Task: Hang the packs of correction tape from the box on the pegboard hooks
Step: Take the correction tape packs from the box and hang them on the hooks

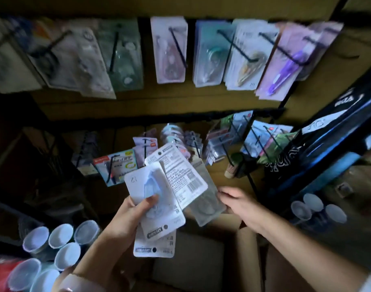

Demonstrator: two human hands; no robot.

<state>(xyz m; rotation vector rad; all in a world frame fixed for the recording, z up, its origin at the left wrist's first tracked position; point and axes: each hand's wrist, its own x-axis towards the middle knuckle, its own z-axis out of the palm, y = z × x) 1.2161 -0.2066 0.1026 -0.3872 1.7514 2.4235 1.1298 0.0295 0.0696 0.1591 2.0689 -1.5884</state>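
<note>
A fanned bunch of correction tape packs [159, 199] sits at the centre of the view, gripped by the left hand [136, 209], thumb curled over the front pack. At 3 o'clock of the bunch, the right hand [236, 202] pinches the edge of 1 clear pack [207, 199]. At 6 o'clock lies the open cardboard box [239, 256]. At 12 o'clock, pegboard hooks [178, 47] carry hanging packs. Capped tubes [60, 241] stand at 8 o'clock.
</note>
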